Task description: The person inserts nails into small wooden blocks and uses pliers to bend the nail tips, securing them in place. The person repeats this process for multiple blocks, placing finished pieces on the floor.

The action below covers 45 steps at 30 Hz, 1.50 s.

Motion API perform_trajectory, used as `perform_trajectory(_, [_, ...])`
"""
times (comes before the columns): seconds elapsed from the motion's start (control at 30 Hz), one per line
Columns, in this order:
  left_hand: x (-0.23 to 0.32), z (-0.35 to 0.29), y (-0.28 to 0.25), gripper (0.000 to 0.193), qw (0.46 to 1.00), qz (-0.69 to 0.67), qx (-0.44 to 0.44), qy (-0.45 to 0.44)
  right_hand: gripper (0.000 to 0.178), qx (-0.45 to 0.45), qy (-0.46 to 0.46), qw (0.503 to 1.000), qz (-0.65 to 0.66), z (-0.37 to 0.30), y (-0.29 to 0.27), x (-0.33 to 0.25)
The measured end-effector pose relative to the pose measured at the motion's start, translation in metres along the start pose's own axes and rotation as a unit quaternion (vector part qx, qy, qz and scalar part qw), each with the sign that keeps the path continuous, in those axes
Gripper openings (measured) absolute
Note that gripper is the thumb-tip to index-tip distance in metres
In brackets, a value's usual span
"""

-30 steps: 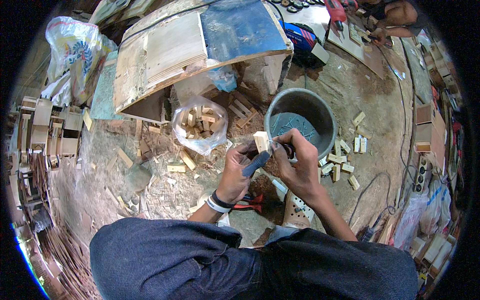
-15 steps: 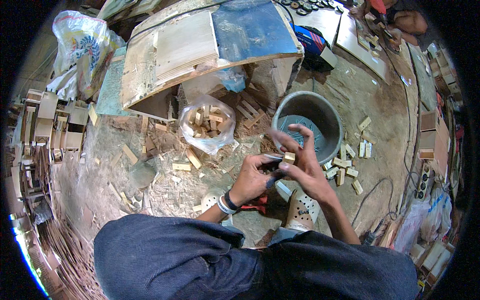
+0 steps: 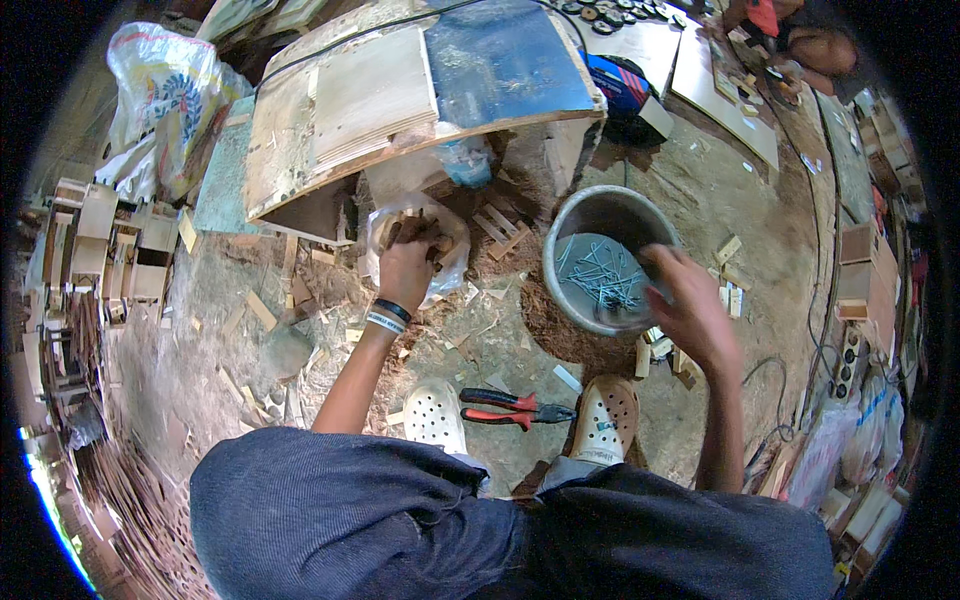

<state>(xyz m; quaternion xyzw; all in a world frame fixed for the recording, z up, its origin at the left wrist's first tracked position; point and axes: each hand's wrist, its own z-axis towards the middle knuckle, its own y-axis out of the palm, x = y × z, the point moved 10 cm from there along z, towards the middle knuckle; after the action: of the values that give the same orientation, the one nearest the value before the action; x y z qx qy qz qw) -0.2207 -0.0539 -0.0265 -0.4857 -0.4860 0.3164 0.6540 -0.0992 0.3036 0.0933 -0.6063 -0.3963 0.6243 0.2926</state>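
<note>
My left hand (image 3: pixel 405 262) reaches down into a clear plastic bag (image 3: pixel 447 285) of small wooden blocks (image 3: pixel 455 232); its fingertips are hidden among them. At the right rim of a grey bucket (image 3: pixel 560 290), my right hand (image 3: pixel 690 305) hangs slightly blurred, thumb and fingers apart, with nothing visible in it. Thin blue-grey metal rods (image 3: pixel 603 275), like long nails, lie loose in the bucket. Red-and-black pliers (image 3: pixel 515 410) rest on the floor between my two pale clogs (image 3: pixel 606 420).
Wooden blocks (image 3: pixel 660 347) lie right of the bucket. A wooden box-like bench (image 3: pixel 375 90) stands ahead, beside a blue-and-black carton (image 3: pixel 630 95). Stacked wooden pieces (image 3: pixel 95 240) line the left side. A power cord (image 3: pixel 770 400) runs along the right. Another person's hand (image 3: pixel 787 80) shows at far right.
My hands have parted from around a small wooden block. The left went forward into the bag, the right moved right to the bucket rim. The pliers now show fully on the floor.
</note>
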Motion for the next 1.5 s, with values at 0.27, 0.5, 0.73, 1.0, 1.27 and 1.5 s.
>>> perform_trajectory(0.27, [0.021, -0.029, -0.069, 0.027, 0.957, -0.219, 0.187, -0.044, 0.027, -0.078, 0.011, 0.991, -0.112, 0.038, 0.129, 0.031])
perform_trajectory(0.5, [0.054, -0.056, -0.031, 0.041, 0.756, -0.632, 0.035, -0.165, 0.031, 0.007, 0.013, 0.994, 0.104, 0.037, 0.058, 0.027])
perform_trajectory(0.73, [0.118, -0.059, 0.018, 0.051, 0.603, -0.766, -0.128, -0.18, 0.022, 0.028, 0.109, 0.954, 0.278, 0.013, 0.027, 0.029])
perform_trajectory(1.0, [0.185, -0.072, 0.035, 0.048, 0.471, -0.828, -0.256, -0.164, 0.014, 0.134, 0.02, 0.801, 0.583, 0.005, 0.013, -0.025])
perform_trajectory(1.27, [0.195, -0.074, 0.027, 0.048, 0.481, -0.827, -0.257, -0.137, 0.02, 0.142, 0.062, 0.726, 0.67, 0.004, 0.043, -0.033])
perform_trajectory(1.5, [0.188, -0.075, 0.024, 0.037, 0.58, -0.769, -0.236, -0.129, 0.015, 0.121, 0.042, 0.864, 0.486, -0.002, 0.043, -0.054])
